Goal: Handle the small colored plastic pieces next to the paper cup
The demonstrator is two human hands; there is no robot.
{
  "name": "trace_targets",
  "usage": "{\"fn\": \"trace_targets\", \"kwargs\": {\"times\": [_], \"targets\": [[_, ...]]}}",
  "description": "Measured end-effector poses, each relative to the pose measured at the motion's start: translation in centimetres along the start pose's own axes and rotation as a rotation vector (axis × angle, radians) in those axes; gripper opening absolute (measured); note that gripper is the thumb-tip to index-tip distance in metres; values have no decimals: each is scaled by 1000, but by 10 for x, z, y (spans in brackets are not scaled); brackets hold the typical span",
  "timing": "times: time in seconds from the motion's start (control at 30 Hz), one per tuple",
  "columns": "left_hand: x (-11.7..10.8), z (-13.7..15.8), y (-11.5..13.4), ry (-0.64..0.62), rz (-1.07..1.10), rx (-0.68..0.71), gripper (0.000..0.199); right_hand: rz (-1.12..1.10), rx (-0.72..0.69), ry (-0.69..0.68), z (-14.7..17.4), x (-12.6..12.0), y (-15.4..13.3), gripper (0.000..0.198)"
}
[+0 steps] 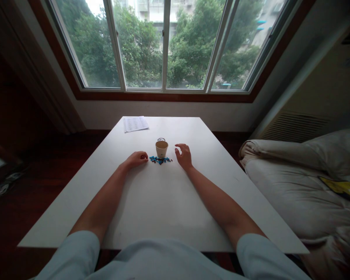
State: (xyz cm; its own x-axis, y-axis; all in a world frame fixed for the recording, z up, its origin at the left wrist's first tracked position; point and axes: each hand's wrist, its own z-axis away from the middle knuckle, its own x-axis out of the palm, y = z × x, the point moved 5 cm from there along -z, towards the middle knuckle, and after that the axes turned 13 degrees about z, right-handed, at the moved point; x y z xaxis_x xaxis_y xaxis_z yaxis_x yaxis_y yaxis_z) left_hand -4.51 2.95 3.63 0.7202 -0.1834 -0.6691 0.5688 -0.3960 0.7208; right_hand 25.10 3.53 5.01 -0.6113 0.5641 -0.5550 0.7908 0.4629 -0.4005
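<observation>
A small beige paper cup (pixel 161 149) stands upright near the middle of the white table (pixel 163 206). Scattered right in front of it lie several small blue and dark pieces (pixel 160 160), too small to name for sure. My left hand (pixel 137 158) rests on the table at the left edge of these pieces, its fingers curled in and closed; whatever may be between them is hidden. To the right of the cup, my right hand (pixel 183 154) is open, thumb and forefinger apart with nothing between them. It does not touch the cup.
Behind the cup lies a thin dark loop (pixel 161 139). Printed paper sheets (pixel 135 124) lie at the table's far left corner. A light padded sofa (pixel 280 186) stands to the right, and a window (pixel 163 46) is beyond the table. Cables (pixel 2 188) lie on the floor at left.
</observation>
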Motion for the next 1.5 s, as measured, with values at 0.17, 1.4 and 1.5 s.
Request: {"fn": "trace_targets", "kwargs": {"times": [0.17,1.4,1.5], "targets": [[1,-1,0,-36,-8,35,23,-31,40,-22,2,6,3,25],[-8,-3,-6,308,-67,2,14,-64,24,-125,6,14,-5,24],[-7,-1,-4,326,15,-51,17,-67,22,-123,6,15,-4,23]]}}
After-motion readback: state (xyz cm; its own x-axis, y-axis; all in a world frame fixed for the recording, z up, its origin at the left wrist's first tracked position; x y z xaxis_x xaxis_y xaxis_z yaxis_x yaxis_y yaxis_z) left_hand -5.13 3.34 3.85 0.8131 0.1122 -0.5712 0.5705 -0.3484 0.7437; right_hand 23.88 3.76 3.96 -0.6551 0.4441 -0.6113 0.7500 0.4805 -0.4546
